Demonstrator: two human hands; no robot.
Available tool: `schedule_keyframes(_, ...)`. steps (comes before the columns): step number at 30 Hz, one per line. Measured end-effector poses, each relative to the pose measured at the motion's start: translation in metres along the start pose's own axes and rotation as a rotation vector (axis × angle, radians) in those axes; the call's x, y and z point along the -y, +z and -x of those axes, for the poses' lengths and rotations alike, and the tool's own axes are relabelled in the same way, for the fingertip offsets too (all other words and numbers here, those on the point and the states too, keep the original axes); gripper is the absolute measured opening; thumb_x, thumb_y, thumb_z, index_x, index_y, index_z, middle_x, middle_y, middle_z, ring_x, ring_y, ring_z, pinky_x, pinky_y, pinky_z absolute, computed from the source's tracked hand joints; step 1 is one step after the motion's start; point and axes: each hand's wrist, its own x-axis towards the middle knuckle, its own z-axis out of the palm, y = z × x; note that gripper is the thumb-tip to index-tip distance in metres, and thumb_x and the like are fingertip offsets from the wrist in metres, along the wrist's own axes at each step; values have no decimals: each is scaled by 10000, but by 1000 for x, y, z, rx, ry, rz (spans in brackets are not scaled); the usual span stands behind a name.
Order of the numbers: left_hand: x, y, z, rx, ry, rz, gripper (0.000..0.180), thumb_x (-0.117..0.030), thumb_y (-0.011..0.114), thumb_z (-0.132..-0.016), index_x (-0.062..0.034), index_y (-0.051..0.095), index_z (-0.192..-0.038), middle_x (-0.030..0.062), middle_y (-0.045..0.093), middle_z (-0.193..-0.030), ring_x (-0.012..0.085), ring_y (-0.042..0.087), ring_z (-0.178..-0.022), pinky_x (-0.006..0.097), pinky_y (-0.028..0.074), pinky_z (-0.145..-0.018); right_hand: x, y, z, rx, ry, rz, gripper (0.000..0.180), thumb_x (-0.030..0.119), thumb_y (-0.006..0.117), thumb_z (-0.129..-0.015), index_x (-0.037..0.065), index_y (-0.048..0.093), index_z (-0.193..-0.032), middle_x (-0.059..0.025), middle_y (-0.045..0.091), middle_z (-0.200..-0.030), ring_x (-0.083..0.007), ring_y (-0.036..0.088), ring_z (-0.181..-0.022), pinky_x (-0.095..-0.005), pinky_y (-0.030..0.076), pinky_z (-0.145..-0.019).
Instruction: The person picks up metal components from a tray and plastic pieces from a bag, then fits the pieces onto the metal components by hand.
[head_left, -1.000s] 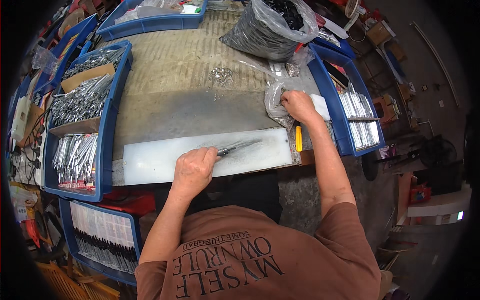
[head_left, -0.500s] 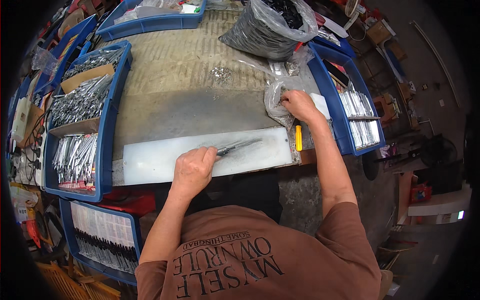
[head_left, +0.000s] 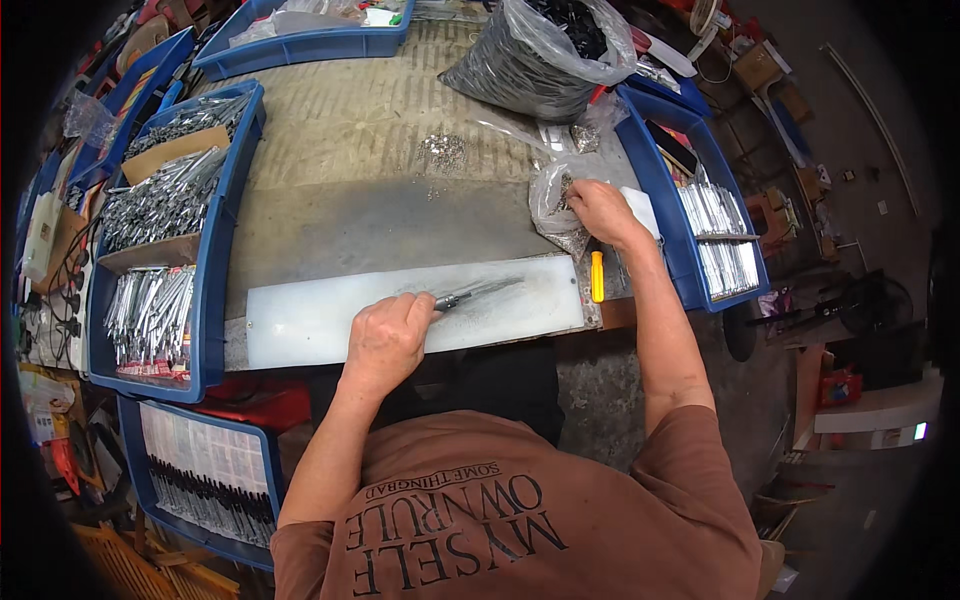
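My left hand (head_left: 388,335) is closed round a slim metal rod-like piece (head_left: 452,300) with a dark, narrow tip pointing right. It rests over a long white board (head_left: 300,315) at the bench's near edge, which carries dark smudges on its right half. My right hand (head_left: 604,212) has its fingers bent together at the mouth of a clear plastic bag (head_left: 548,192) holding small metal parts. Whatever the fingertips grip is too small to make out. Just below that hand lies a yellow screwdriver-like handle (head_left: 597,277).
Blue trays of metal rods stand on the left (head_left: 215,330) and right (head_left: 650,165). A big bag of black parts (head_left: 545,60) sits at the back. Small loose metal bits (head_left: 440,152) lie mid-bench. Another blue tray (head_left: 270,450) sits low at left.
My right hand has shifted slightly to the right at the bag's mouth. My left hand and the metal piece stay nearly still.
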Motion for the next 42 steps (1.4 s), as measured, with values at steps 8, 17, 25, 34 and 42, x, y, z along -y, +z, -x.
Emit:
schedule_keyframes(8,1,0,1,24,-6,-12,156,-104,644,-702,-46,519,-775,71,486,-586,235,525,-531,348,425,-462,-5,-1,4,-25,11,-114,211,176,499,-805,-11,581,-860,-205,592,-862,-365,550,-860,-421,422,-755)
schedule_keyframes(17,1,1,1,9,3,-5,153,-91,643,-700,-41,522,-779,73,486,-579,236,524,-519,344,424,-460,-8,1,5,-37,31,-136,208,177,497,-807,-9,572,-866,-205,591,-874,-361,549,-864,-418,419,-757)
schedule_keyframes(25,2,1,0,10,31,-41,142,-123,611,-737,-48,491,-748,58,471,-581,205,529,-518,324,436,-453,-7,1,7,-69,17,-176,195,165,507,-797,-7,578,-856,-192,595,-865,-349,555,-849,-408,423,-741)
schedule_keyframes(34,1,0,0,18,24,-36,142,-127,608,-738,-45,493,-752,58,475,-583,204,529,-520,328,437,-459,-11,5,9,-134,47,-330,181,146,536,-767,-15,596,-824,-183,605,-793,-337,573,-766,-390,435,-667)
schedule_keyframes(42,1,0,0,27,21,-39,143,-130,609,-736,-47,494,-757,59,484,-595,207,534,-526,328,442,-461,-9,5,10,-172,32,-319,173,144,525,-769,-20,561,-808,-186,589,-770,-341,564,-750,-396,424,-654)
